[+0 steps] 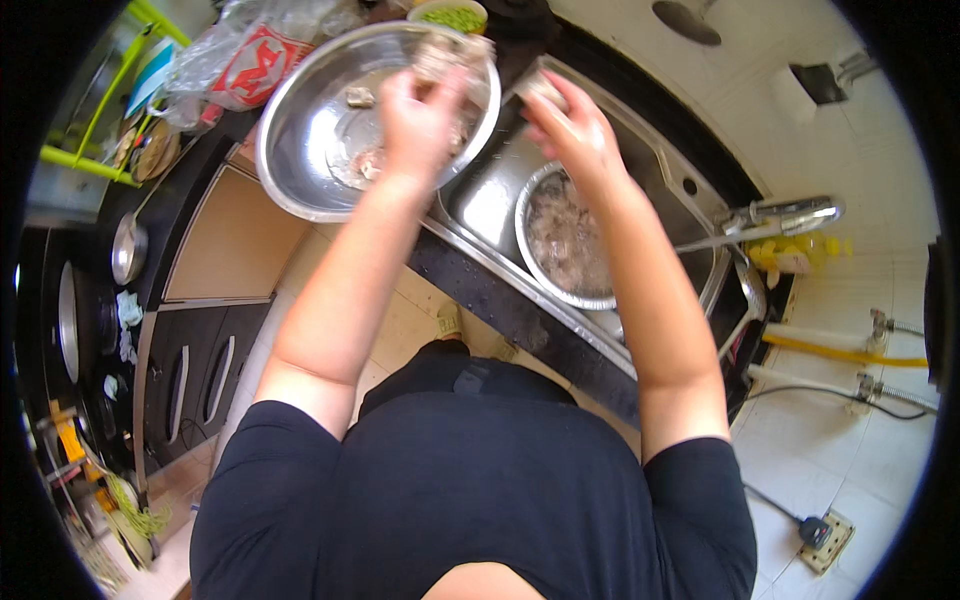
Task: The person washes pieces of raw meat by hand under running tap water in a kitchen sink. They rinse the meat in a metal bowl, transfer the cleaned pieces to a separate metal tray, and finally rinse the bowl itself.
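Observation:
My left hand (425, 125), smeared by motion, is over a large steel basin (290, 150), its fingers closed around pale chunks of what looks like raw meat (440, 58). A few smaller pieces (360, 97) lie on the basin's bottom. Above the sink (490, 200), my right hand (575, 130) pinches another pale piece (543, 92) between thumb and fingers. Below that hand, a round metal pot (526, 245) stands in the sink. It holds cloudy liquid with several pale lumps, partly hidden by my right forearm.
A chrome faucet (780, 214) reaches over the sink from the right, with a yellow bottle (795, 252) behind it. A bowl of green pieces (452, 16) stands beyond the basin. Left of the basin are a plastic bag (255, 70) and a green rack (90, 120).

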`<state>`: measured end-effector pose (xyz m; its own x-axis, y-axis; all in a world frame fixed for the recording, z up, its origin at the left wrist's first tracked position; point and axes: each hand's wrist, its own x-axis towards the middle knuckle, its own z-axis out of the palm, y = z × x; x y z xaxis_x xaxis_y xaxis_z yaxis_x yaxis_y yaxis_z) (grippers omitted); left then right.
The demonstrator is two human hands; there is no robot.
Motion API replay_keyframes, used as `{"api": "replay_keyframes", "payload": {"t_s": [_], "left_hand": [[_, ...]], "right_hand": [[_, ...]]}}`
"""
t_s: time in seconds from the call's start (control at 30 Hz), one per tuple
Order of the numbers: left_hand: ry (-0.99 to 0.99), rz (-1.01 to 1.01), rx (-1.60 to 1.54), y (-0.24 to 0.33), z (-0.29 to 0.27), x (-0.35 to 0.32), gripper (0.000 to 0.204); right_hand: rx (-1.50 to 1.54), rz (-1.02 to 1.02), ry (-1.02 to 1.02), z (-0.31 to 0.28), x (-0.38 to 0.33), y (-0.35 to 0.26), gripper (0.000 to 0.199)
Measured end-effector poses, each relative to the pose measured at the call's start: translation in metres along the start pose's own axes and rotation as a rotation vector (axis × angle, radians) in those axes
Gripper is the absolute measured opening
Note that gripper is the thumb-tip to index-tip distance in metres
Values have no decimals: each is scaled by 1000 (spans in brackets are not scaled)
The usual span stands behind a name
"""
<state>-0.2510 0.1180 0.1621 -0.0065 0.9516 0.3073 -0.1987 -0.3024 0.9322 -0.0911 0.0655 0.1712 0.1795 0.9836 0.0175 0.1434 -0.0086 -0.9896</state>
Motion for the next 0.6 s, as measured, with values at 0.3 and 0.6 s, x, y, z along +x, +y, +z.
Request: {"api": "replay_keyframes", "payload": {"t_s": [0.3, 0.6], "left_hand": [[-128, 403, 381, -16, -19, -13, 36], [-811, -395, 325, -113, 28, -110, 20]], "right_hand": [[-26, 163, 146, -37, 17, 77, 39], [-1259, -113, -253, -45, -91, 261, 42]]}}
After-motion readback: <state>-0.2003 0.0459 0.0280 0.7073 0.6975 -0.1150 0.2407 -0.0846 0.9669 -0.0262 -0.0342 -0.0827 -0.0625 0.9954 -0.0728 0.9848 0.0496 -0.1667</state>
